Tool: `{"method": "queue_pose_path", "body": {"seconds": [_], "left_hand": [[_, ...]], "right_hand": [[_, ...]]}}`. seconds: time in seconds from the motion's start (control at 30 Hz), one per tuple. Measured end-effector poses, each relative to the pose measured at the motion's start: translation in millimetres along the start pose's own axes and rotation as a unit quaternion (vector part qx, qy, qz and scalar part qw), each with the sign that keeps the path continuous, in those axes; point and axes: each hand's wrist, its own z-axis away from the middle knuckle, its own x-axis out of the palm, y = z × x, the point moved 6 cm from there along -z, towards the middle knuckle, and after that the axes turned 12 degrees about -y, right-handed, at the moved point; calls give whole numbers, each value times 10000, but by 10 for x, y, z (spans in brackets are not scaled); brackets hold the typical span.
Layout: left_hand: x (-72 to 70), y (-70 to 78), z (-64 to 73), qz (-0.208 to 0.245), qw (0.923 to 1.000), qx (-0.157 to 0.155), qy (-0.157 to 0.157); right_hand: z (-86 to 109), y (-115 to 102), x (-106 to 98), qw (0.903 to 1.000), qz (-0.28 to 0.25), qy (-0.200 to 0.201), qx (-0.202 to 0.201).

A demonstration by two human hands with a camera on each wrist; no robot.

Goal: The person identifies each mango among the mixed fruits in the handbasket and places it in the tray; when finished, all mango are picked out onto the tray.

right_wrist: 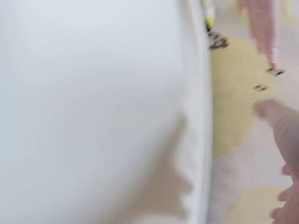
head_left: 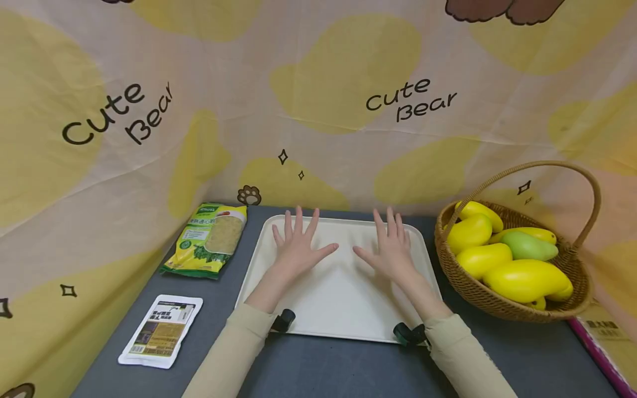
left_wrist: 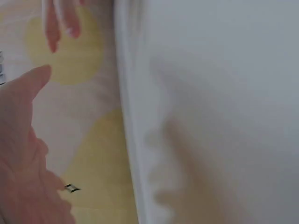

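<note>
Both hands hover over a white rectangular tray with fingers spread and nothing held. The left hand is over the tray's left half, its thumb pointing toward the other hand. Over the right half, the right hand mirrors it, thumb pointing inward. In the left wrist view the left hand shows at the left edge, with a shadow on the tray. The right wrist view has the right hand at its right edge, beside the tray rim.
A wicker basket of yellow mangoes and one green mango stands right of the tray. To the left lie a yellow-green Knorr bag and a white pouch. A patterned cloth hangs behind the grey table.
</note>
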Motion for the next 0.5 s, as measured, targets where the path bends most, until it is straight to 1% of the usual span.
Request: {"method": "queue_pose_path", "body": {"seconds": [0.07, 0.13, 0.2, 0.27, 0.33, 0.37, 0.43, 0.5], "left_hand": [[-31, -5, 132, 499, 9982, 281, -157], [-74, -45, 300, 980, 9934, 559, -228], [-106, -119, 480, 1373, 9868, 823, -225], [-113, -219, 653, 1659, 9813, 937, -259], [-96, -338, 810, 1831, 9784, 899, -339], [-84, -395, 881, 1873, 9778, 856, -398], [-49, -497, 1006, 1857, 9782, 691, -623], [-6, -585, 1104, 1781, 9784, 522, -906]], "right_hand": [[152, -68, -170, 9988, -275, -1, -397], [335, -125, -381, 9961, -411, 92, -776], [525, -138, -601, 9927, -329, 320, -1114], [722, -105, -814, 9889, -64, 631, -1347], [922, -28, -1013, 9840, 194, 962, -1489], [1019, 28, -1106, 9821, 341, 1114, -1482], [1205, 161, -1278, 9801, 654, 1311, -1337], [1372, 322, -1421, 9805, 889, 1381, -1083]]}}
